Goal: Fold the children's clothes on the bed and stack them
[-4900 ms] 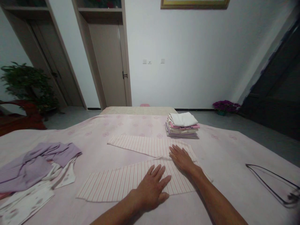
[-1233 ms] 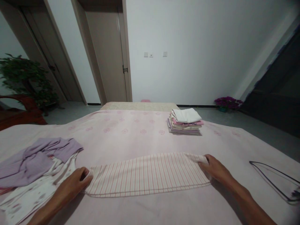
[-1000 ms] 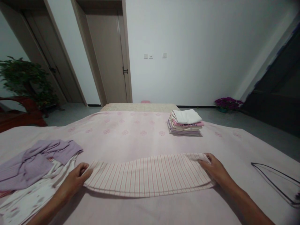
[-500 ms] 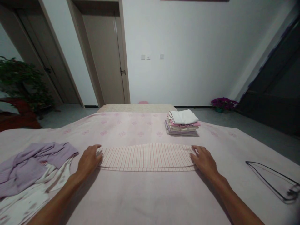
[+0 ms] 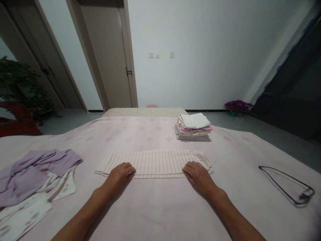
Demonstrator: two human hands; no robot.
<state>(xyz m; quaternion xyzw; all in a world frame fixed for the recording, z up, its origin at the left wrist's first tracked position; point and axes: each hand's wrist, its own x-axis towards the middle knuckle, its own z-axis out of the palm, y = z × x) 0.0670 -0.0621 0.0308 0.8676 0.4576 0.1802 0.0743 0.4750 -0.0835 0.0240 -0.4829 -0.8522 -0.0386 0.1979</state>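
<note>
Lying lengthwise across the pink flower-patterned sheet, the folded striped trousers fill the middle of the head view, their layers showing as a narrow double band along the near edge. At that edge are both hands, set well apart from each other: the left hand bends its fingers over the left part of the cloth, and the right hand does likewise near the right end. Whether either one pinches the fabric or merely rests on it, I cannot tell, as the fingertips are partly hidden. Such a wide spacing probably keeps the long strip straight and its layers level. Beyond the trousers, toward the far right, sits a neat stack of folded clothes, presumably placed there to stay clear of the spread cloth. At the left lies a loose lilac garment partly over a white printed garment, apparently within easy reach of that side. A black wire hanger lies well apart at the right, touching none of the clothes.
</note>
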